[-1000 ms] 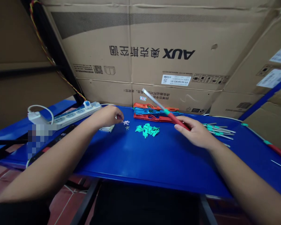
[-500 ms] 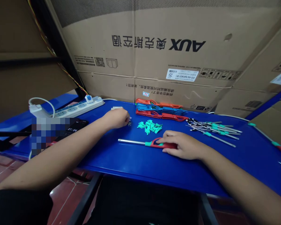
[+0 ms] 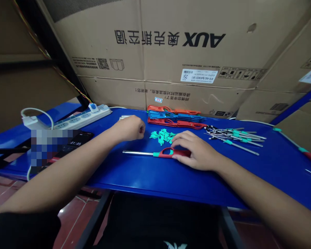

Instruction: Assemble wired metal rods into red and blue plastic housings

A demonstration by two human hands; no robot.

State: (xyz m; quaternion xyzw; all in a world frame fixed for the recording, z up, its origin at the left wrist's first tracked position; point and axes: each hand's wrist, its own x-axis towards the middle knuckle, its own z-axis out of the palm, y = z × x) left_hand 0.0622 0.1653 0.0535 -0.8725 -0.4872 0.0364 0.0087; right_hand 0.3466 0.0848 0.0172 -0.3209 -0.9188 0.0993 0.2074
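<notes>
My right hand (image 3: pixel 195 152) lies around the red handle of a long-necked lighter (image 3: pixel 163 154) on the blue table. The lighter's metal tube points left, with a light green collar where it meets the handle. My left hand (image 3: pixel 132 128) is closed, its fingertips curled in above the table left of a heap of small light green plastic pieces (image 3: pixel 162 135). What those fingers hold, if anything, is hidden. Behind the heap are stacked red, blue and orange handle shells (image 3: pixel 171 116). To the right lie several metal tubes with green collars and thin wires (image 3: pixel 238 136).
A white power strip (image 3: pixel 80 117) and a phone showing a timer (image 3: pixel 79 140) are at the left of the blue table (image 3: pixel 145 176). A printed cardboard sheet (image 3: pixel 166 69) stands along the back. Another red-handled lighter (image 3: pixel 308 155) is at the right edge.
My left hand has shifted slightly right and now covers the small metal parts seen beside it before. My right index finger has come out of the lighter's trigger opening. The view has shifted slightly.
</notes>
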